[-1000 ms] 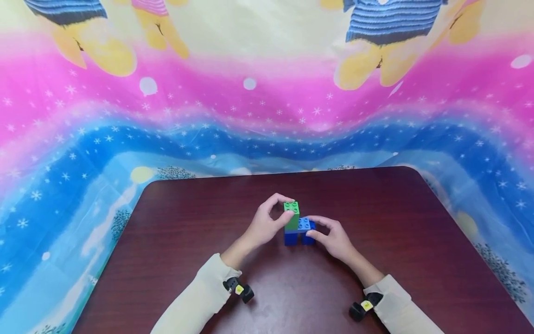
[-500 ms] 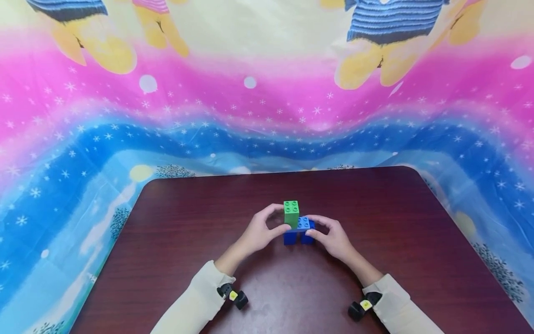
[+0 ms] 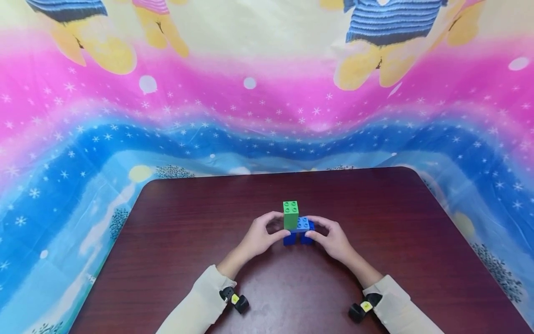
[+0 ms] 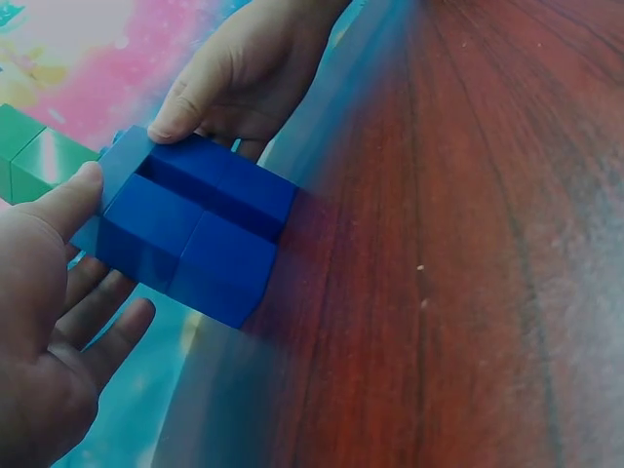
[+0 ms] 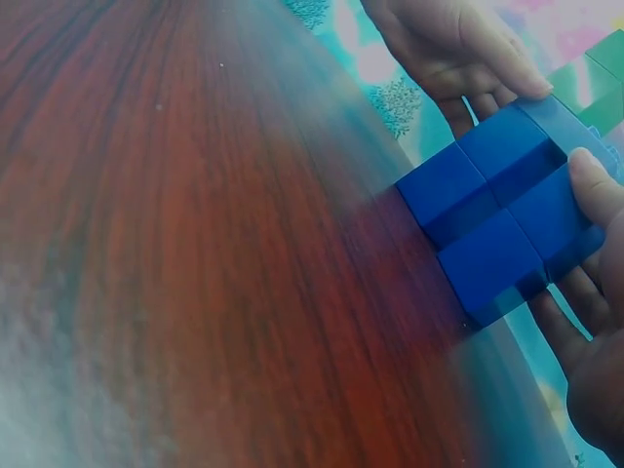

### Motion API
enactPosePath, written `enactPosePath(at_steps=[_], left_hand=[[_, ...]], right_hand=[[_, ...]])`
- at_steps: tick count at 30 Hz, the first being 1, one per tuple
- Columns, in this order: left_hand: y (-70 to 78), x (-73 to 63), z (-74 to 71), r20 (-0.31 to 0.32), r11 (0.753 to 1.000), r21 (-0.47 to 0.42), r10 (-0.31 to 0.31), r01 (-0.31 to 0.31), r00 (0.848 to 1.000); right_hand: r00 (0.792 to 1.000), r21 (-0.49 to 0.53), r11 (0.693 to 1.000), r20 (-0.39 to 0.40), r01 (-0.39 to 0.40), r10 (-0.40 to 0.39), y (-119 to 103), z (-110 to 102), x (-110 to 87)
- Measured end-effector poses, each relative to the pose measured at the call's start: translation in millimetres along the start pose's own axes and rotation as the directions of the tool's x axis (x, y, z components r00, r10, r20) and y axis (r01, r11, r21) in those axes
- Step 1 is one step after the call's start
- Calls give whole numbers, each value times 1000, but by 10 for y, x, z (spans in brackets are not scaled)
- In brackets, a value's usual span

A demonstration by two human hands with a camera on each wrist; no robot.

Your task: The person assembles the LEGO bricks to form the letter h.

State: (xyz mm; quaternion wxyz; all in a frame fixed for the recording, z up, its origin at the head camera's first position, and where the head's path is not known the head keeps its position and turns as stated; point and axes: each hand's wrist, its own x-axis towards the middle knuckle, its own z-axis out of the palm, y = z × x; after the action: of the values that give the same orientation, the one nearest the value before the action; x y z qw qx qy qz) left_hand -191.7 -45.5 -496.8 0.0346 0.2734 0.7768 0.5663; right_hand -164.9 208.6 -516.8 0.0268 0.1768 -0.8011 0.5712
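A toy-brick structure stands upright on the table. Two legs of stacked dark blue bricks [image 4: 200,234] carry a lighter blue brick [image 3: 304,224], and green bricks [image 3: 290,218] rise from its left end. With thumb in front and fingers behind, my left hand [image 3: 259,236] pinches the structure at the lighter blue brick, just under the green part. My right hand [image 3: 337,240] pinches the right end, its thumb on the near side near the lighter blue brick. In the head view, part of the far fingertips of both hands is hidden behind the bricks.
The dark reddish-brown table [image 3: 267,292] has rounded far corners. Behind it hangs a printed pink and blue cloth [image 3: 250,120]. Small black wrist cameras sit at both cuffs, the left one [image 3: 235,299] and the right one [image 3: 364,307] close above the table.
My left hand has slid down from the top of the green bricks to their base, gripping around the lighter blue brick. My right hand and the structure stay nearly in place.
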Motion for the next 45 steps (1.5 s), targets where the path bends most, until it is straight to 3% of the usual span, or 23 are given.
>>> enactPosePath(at_steps=[13, 18, 24, 35, 40, 45], left_hand=[[-4, 27, 6, -39, 999, 12, -35, 35, 999], [-30, 88, 1, -55, 1000, 25, -14, 16, 998], [-94, 150, -1, -65, 999, 41, 6, -4, 998], [-153, 198, 6, -103, 999, 31, -9, 13, 995], [-168, 214, 12, -130, 996, 84, -16, 27, 991], [-181, 245, 35, -160, 997, 80, -6, 19, 987]], right_hand=[[1000, -35, 999, 22, -4, 4, -37, -13, 29], [999, -39, 999, -7, -36, 35, -75, 19, 70], [997, -68, 997, -60, -44, 40, -295, 65, 88], [990, -113, 990, -120, -84, 70, 10, 88, 185], [990, -115, 990, -124, -82, 68, 45, 74, 211], [988, -126, 986, -128, -106, 90, 27, 79, 232]])
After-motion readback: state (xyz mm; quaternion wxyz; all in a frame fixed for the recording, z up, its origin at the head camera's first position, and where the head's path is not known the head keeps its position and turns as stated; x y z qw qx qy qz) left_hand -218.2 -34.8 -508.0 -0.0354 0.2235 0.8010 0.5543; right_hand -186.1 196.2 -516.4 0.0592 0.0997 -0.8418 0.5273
